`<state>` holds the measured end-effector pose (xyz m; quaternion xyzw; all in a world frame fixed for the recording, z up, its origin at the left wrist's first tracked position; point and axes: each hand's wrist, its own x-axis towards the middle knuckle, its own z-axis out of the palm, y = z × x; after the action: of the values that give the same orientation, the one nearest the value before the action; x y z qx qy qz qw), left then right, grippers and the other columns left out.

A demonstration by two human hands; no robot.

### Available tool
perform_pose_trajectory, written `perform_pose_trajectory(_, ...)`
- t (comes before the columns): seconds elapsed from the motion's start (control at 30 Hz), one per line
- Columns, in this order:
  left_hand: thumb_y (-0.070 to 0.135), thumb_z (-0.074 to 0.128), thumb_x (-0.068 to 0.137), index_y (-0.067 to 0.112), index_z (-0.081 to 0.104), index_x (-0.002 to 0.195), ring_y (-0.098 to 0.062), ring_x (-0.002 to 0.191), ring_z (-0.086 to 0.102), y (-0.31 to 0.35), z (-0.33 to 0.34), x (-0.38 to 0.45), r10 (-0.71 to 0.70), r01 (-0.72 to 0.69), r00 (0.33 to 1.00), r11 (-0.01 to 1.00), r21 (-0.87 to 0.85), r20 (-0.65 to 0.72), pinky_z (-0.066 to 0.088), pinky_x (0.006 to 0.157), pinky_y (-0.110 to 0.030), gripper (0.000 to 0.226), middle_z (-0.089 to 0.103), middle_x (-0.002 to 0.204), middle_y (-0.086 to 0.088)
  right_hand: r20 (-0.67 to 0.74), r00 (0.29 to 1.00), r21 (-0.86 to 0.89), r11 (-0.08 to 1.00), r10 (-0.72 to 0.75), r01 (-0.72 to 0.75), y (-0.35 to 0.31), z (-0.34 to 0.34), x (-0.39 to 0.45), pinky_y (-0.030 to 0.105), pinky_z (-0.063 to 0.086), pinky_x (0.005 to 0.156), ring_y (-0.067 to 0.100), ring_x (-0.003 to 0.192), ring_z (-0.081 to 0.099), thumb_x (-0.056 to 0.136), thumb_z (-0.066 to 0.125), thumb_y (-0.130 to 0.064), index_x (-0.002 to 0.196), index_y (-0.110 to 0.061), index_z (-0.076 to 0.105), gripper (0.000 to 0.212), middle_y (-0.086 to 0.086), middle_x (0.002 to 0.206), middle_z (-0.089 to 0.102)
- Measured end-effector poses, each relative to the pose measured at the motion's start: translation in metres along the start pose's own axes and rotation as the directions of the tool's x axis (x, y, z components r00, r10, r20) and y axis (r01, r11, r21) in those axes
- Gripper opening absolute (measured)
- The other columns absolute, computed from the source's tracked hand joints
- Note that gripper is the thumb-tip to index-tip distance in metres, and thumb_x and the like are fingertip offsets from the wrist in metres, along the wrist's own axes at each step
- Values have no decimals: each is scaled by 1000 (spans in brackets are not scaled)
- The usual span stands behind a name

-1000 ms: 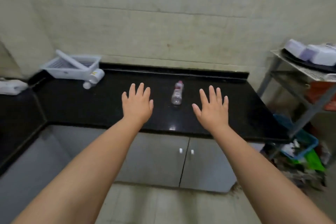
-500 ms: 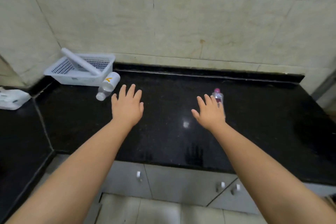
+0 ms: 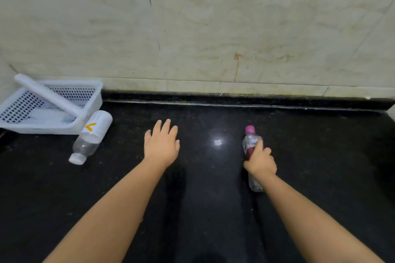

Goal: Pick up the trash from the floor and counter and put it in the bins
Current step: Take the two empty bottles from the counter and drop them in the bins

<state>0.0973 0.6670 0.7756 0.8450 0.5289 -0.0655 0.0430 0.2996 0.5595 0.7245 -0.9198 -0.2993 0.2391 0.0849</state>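
Right hand [image 3: 261, 162] is wrapped around the pink-capped bottle [image 3: 250, 145] at its labelled middle, index finger laid along the barrel toward the cap. The bottle lies on its side on the black desk [image 3: 320, 156], cap pointing at the wall, clear base sticking out behind the wrist. I can't tell whether it's off the surface yet — looks like it's resting there with the grip just closed.

Left hand [image 3: 162, 144] is released, fingers spread flat, palm down over the desk, holding nothing. It sits between the two bottles, well apart from both.

Second piece of trash: the clear bottle [image 3: 90, 137] with a white label and white cap, lying on its side, its base end touching the corner of the white basket [image 3: 89, 100]. A white tube [image 3: 46, 95] rests diagonally across that basket. No bins in view.

How I'd do this step:
- Thin empty plastic probably crushes and slips, so squeeze only enough to hold; a grip near the middle should keep it balanced.
- Lift straight up before swinging away — dragging on the glossy top risks it rolling out of the fingers.
- The left hand is free, so send it to the clear bottle now. Take it by the barrel, not the cap end, and pull it away from the basket so the basket doesn't shift.
- Then carry both to the bins in one trip.

Judging by the desk alone, the task is early: two bottles remain here, and the floor is unseen.
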Motion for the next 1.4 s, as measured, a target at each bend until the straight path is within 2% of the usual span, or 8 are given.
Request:
perform_pose_trajectory(0.23, 30, 39, 100, 17, 25, 147, -25, 148, 12, -117, 24, 18, -114, 110, 991, 992, 67, 67, 24, 117, -44, 50, 15, 160, -5, 65, 940, 22, 942, -335, 335, -125, 45, -19, 42, 46, 95, 38, 120, 48, 84, 61, -27, 146, -18, 13, 79, 18, 133, 40)
perform_pose_trajectory(0.33, 33, 51, 95, 11, 38, 137, -28, 133, 39, -186, 36, 20, -278, 278, 961, 960, 22, -2, 41, 102, -41, 49, 40, 143, -11, 47, 911, 25, 913, -409, 408, -175, 70, -40, 42, 46, 93, 37, 119, 49, 84, 63, -28, 146, -18, 14, 79, 18, 133, 41)
perform_pose_trajectory(0.43, 39, 61, 88, 6, 43, 129, -28, 113, 53, -243, 48, 25, -306, 307, 951, 952, 15, -42, 48, 89, -38, 56, 52, 125, -13, 28, 917, 60, 916, -399, 397, -217, 97, -63, 41, 46, 92, 35, 117, 50, 83, 63, -26, 145, -17, 15, 79, 17, 132, 42)
perform_pose_trajectory(0.6, 43, 56, 90, 7, 22, 142, -29, 117, 51, -279, 66, 41, -208, 222, 974, 961, -164, 94, 47, 93, -38, 73, 43, 132, -14, 16, 953, 79, 950, -304, 302, -255, 126, -84, 39, 46, 93, 33, 118, 50, 83, 64, -25, 146, -19, 15, 80, 16, 133, 43)
perform_pose_trajectory(0.77, 36, 64, 82, 8, 31, 136, -31, 111, 53, -281, 64, 37, -163, 182, 983, 917, -354, 81, 48, 91, -39, 69, 48, 125, -16, -17, 971, 66, 969, -239, 239, -265, 135, -99, 40, 46, 93, 36, 117, 50, 79, 66, -22, 144, -20, 20, 80, 18, 133, 44)
perform_pose_trajectory(1.1, 34, 68, 77, 9, 39, 131, -34, 113, 54, -141, 21, -10, 248, -225, 969, 862, -454, -11, 49, 90, -41, 66, 53, 125, -15, -283, 959, 270, 961, 26, 54, -142, 63, -179, 36, 46, 87, 34, 107, 54, 77, 64, -18, 141, -25, 31, 72, 16, 120, 52)
perform_pose_trajectory(1.23, 34, 67, 78, 8, 41, 129, -34, 113, 54, -27, 13, -95, 491, -462, 870, 778, -427, -46, 48, 90, -41, 63, 53, 124, -15, -388, 880, 372, 920, 274, -123, -27, 29, -260, 35, 46, 84, 35, 105, 55, 78, 63, -19, 138, -25, 36, 66, 16, 117, 53)
perform_pose_trajectory(1.4, 33, 66, 79, 6, 42, 127, -36, 112, 53, 110, 11, -264, 768, -721, 636, 557, -413, -76, 48, 90, -42, 60, 53, 123, -16, -458, 672, 591, 764, 582, -259, 129, 8, -403, 37, 46, 88, 36, 109, 55, 77, 64, -12, 133, -16, 43, 60, 19, 122, 57)
